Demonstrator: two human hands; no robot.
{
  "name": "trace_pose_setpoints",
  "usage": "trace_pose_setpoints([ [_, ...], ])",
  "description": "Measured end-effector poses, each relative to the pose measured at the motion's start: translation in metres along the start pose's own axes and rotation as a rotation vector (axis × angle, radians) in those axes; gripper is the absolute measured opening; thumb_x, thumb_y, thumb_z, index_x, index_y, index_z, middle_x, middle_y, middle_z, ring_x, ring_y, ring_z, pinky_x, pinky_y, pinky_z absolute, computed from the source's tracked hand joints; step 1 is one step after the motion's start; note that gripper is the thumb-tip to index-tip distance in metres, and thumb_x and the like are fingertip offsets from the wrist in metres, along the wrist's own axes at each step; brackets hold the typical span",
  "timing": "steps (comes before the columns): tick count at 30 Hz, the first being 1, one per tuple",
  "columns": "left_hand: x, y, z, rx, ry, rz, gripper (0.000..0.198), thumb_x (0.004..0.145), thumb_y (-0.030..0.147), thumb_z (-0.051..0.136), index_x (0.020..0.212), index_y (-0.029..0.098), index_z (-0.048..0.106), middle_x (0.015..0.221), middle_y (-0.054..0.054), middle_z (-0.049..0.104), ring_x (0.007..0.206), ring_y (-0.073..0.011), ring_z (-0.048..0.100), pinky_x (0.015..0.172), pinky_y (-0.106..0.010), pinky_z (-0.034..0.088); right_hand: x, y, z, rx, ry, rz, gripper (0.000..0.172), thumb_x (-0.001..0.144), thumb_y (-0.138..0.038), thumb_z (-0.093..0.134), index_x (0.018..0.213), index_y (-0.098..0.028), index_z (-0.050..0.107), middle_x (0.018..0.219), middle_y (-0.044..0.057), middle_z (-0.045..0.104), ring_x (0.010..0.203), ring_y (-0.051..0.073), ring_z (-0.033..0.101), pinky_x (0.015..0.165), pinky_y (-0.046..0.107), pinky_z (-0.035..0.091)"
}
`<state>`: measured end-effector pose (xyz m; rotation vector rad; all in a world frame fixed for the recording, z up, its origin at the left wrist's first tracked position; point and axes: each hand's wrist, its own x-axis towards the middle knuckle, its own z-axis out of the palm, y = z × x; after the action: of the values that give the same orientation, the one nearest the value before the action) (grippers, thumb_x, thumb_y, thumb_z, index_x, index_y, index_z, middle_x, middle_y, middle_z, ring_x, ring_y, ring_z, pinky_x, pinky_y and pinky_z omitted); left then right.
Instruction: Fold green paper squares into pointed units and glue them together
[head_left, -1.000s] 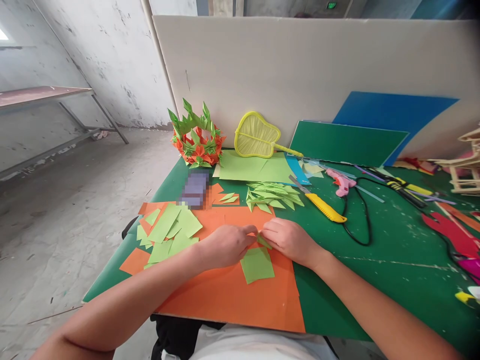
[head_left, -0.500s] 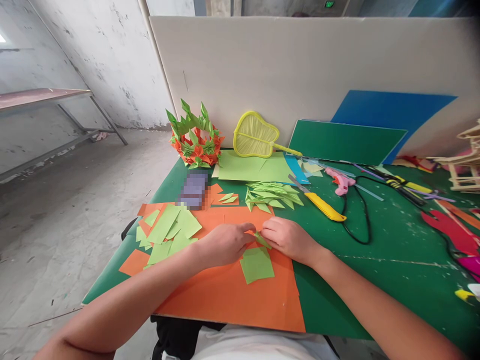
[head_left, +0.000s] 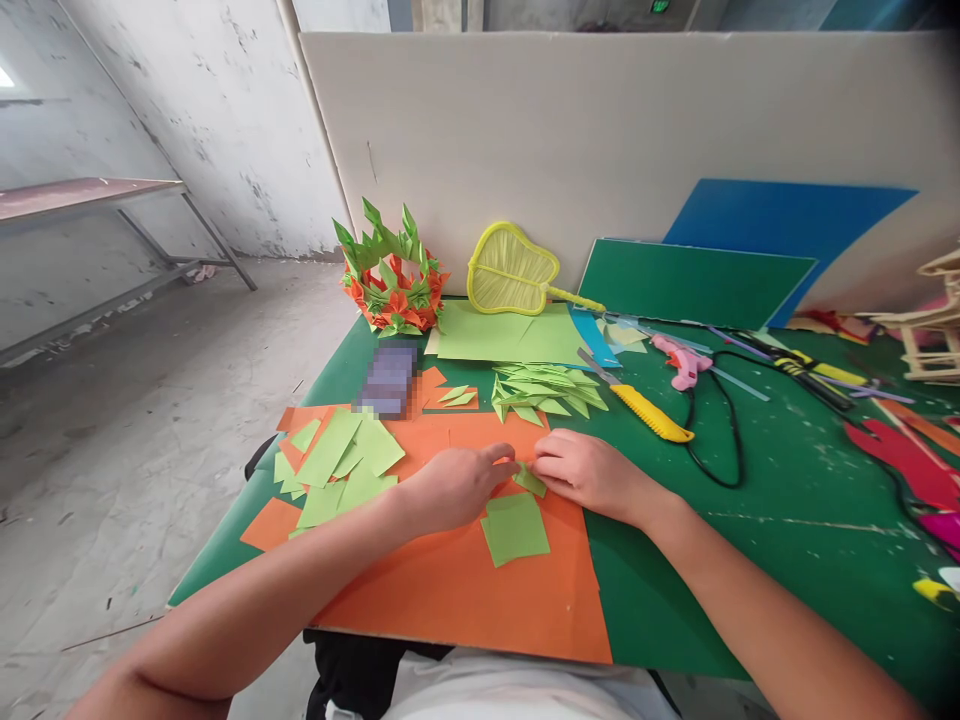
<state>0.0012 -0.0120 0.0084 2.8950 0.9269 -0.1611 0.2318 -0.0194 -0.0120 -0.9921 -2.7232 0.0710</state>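
Between my hands lies a small folded piece of green paper (head_left: pixel 530 480), on top of an orange sheet (head_left: pixel 480 600). My right hand (head_left: pixel 583 468) has its fingertips closed on the right edge of that piece. From the other side, my left hand (head_left: pixel 463 485) curls its fingers at the left edge; its fingertips are partly hidden. Just below are green paper squares (head_left: pixel 517 530), lying flat. Behind my hands is a pile of folded green paper leaves (head_left: pixel 547 390). Loose green paper pieces (head_left: pixel 349 455) are scattered left of my left hand.
A yellow utility knife (head_left: pixel 651 412) lies blade out beyond my right hand, near a pink glue gun (head_left: pixel 681 362) with a black cord. At the back stand a green and orange paper crown (head_left: pixel 394 290) and a yellow fan (head_left: pixel 510 270). A pale board (head_left: pixel 525 130) rises behind the table.
My right hand has shifted slightly right, and the gap between my hands is a little wider. More of the folded green paper shows. The other things stay put.
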Motion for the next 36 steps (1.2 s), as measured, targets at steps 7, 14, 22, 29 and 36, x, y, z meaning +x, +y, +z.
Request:
trace_pose_setpoints([
  [7, 0.0, 0.003, 0.004, 0.089, -0.007, -0.007, 0.043, 0.083, 0.012, 0.041, 0.125, 0.021, 0.047, 0.127, -0.008, 0.051, 0.053, -0.011, 0.057, 0.039, -0.025, 0.028, -0.014, 0.008, -0.006, 0.008, -0.003, 0.08, 0.018, 0.087, -0.012, 0.048, 0.074, -0.019, 0.059, 0.083, 0.005, 0.06, 0.079, 0.018, 0.051, 0.068, 0.029, 0.041],
  [14, 0.001, 0.006, 0.013, 0.066, 0.024, -0.029, 0.042, 0.084, 0.014, 0.043, 0.125, 0.019, 0.047, 0.125, -0.009, 0.05, 0.054, -0.0109, 0.057, 0.04, -0.024, 0.031, -0.008, -0.002, 0.002, 0.284, 0.123, 0.074, 0.024, 0.09, -0.032, 0.058, 0.112, -0.023, 0.062, 0.103, 0.007, 0.064, 0.094, 0.02, 0.056, 0.081, 0.032, 0.047],
  [22, 0.005, -0.003, 0.01, -0.199, 0.104, -0.099, 0.032, 0.09, 0.013, 0.036, 0.109, 0.024, 0.059, 0.102, -0.001, 0.062, 0.075, -0.0149, 0.063, 0.058, -0.023, 0.044, 0.0, -0.003, 0.01, 0.388, 0.109, 0.117, 0.014, 0.09, -0.027, 0.058, 0.1, -0.023, 0.067, 0.101, 0.005, 0.065, 0.093, 0.019, 0.058, 0.08, 0.03, 0.047],
  [29, 0.009, -0.01, 0.009, -0.101, 0.067, -0.029, 0.032, 0.088, 0.014, 0.04, 0.11, 0.025, 0.06, 0.113, -0.001, 0.059, 0.067, -0.0128, 0.061, 0.051, -0.023, 0.036, -0.001, -0.001, 0.006, 0.364, 0.102, 0.08, 0.017, 0.092, -0.024, 0.053, 0.094, -0.024, 0.07, 0.099, 0.004, 0.067, 0.091, 0.018, 0.059, 0.078, 0.03, 0.047],
  [36, 0.008, -0.015, 0.008, -0.091, 0.112, 0.154, 0.027, 0.092, 0.014, 0.039, 0.11, 0.022, 0.058, 0.119, -0.002, 0.06, 0.084, -0.0159, 0.064, 0.059, -0.023, 0.04, 0.0, -0.002, 0.008, 0.365, 0.109, 0.104, 0.013, 0.09, -0.021, 0.056, 0.09, -0.023, 0.069, 0.097, 0.003, 0.066, 0.091, 0.017, 0.059, 0.078, 0.029, 0.046],
])
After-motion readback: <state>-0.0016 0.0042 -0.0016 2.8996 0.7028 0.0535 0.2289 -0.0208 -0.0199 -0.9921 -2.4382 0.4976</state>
